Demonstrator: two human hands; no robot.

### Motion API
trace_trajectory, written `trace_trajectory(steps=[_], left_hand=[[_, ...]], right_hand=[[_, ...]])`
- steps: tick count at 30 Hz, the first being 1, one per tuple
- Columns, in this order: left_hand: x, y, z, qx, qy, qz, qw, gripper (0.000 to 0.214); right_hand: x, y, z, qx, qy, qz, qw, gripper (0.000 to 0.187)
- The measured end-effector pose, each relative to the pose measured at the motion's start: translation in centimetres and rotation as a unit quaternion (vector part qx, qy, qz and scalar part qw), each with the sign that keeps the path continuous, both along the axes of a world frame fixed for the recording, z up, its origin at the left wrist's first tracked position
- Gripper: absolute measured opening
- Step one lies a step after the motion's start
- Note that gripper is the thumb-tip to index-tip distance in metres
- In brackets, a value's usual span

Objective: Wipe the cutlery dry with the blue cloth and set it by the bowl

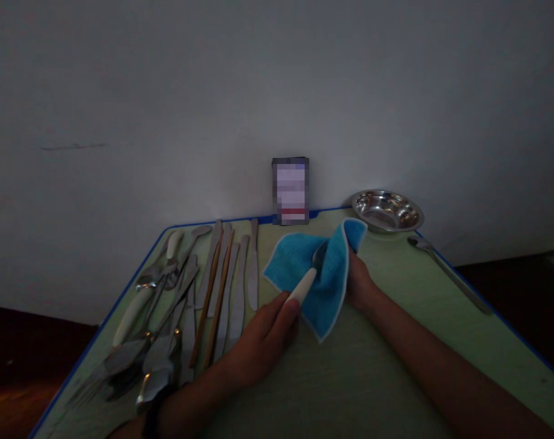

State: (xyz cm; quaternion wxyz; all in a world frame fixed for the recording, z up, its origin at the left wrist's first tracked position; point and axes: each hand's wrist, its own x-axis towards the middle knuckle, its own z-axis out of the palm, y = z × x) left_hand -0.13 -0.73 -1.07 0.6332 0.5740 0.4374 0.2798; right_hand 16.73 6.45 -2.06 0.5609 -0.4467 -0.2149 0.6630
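Note:
My left hand (265, 338) is closed round the white handle of a utensil (304, 285); its metal head lies inside a blue cloth (317, 274). My right hand (359, 283) grips the cloth from the right and folds it over the utensil's head, which is mostly hidden. Both hands are above the middle of a pale green table (386, 366).
Several knives, spoons and forks (189, 305) lie in a row on the table's left side. A steel bowl (387, 211) stands at the far right corner, a long spoon (448, 271) beside it. A small box (290, 190) leans against the wall. The table has a blue edge.

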Motion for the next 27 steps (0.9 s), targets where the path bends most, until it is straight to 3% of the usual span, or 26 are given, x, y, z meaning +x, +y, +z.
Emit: trace_trajectory(steps=[2,7,12,19,27], left_hand=[[0.1,0.0,-0.2,-0.022,-0.047,0.016,0.999,0.030],[0.2,0.1,-0.2,-0.033,-0.108,0.064,0.992,0.030],[0.2,0.2,-0.1,-0.022,-0.063,0.060,0.996,0.028],[-0.1,0.2,0.3,0.072,0.073,0.009,0.995,0.028],[0.0,0.1,0.7,0.099,0.093,-0.004,0.991,0.027]], right_hand=[[-0.1,0.1,0.2,-0.020,0.080,0.024,0.996,0.030],[0.1,0.5,0.0,0.047,0.158,0.092,0.982,0.036],[-0.2,0.2,-0.3,0.040,0.083,0.089,0.992,0.032],[-0.6,-0.5,-0.3,0.077,-0.037,0.082,0.993,0.024],[-0.2,-0.3,0.1,-0.026,-0.022,0.027,0.999,0.031]])
